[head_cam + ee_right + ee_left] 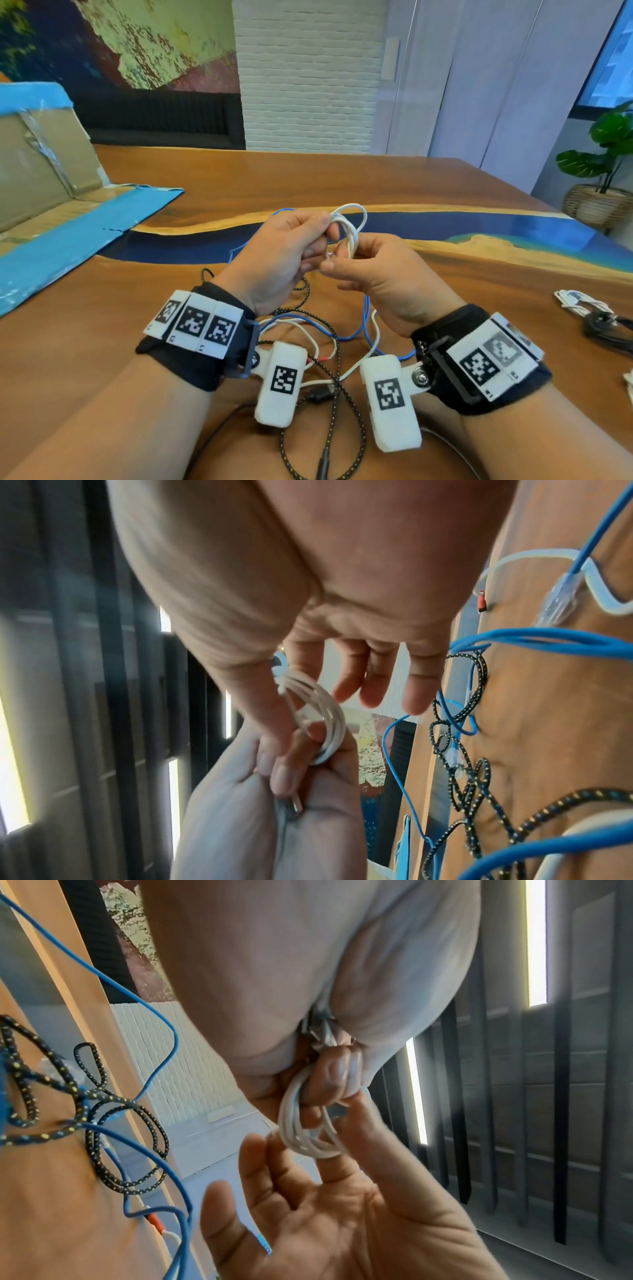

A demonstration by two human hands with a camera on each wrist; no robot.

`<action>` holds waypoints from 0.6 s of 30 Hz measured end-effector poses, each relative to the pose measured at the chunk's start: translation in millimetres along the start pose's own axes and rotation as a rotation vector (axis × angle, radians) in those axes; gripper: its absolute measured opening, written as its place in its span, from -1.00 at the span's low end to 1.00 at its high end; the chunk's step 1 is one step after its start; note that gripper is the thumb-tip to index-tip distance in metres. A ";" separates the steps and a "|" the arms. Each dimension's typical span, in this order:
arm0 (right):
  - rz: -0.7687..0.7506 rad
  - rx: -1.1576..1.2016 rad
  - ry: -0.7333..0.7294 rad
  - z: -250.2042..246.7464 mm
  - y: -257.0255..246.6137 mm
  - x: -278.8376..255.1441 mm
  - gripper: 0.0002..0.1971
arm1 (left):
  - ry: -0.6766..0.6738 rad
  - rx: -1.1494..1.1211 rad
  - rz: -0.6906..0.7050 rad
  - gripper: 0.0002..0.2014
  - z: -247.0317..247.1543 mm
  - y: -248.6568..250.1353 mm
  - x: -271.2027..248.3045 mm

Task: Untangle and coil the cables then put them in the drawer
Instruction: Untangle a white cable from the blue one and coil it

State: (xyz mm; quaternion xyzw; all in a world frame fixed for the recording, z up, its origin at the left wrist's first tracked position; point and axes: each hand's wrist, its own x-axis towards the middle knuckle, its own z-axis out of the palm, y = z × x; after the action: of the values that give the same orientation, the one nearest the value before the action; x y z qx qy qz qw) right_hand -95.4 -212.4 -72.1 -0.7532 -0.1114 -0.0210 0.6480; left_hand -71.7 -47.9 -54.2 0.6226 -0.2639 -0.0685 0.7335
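White round-sheathed cable coil (349,224): pinched by left hand (274,257) and right hand (380,277). Advice: keep loops pinched tight while tucking the loose end.

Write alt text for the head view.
Both hands hold a small white cable coil above a wooden table: the left hand grips it, the right hand pinches it. Blue, white and black braided cables lie tangled beneath.
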 end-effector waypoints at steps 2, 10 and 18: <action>-0.007 0.013 0.077 -0.6 1.4 2.2 -0.92 | 0.004 0.014 0.017 -0.64 0.3 -1.8 0.6; -0.019 0.311 0.191 -4.3 -6.1 2.7 -0.78 | 0.173 0.068 0.017 -0.65 -7.4 -6.1 6.1; -0.094 0.213 0.210 -26.9 -13.0 1.9 -0.82 | 0.221 -0.338 -0.088 -0.64 -11.9 1.6 6.6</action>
State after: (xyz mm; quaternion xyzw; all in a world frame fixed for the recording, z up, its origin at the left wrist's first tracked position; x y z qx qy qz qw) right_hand -93.1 -236.9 -54.9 -0.6679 -0.0799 -0.1179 0.7305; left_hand -60.8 -40.0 -51.7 0.5051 -0.1393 -0.0752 0.8484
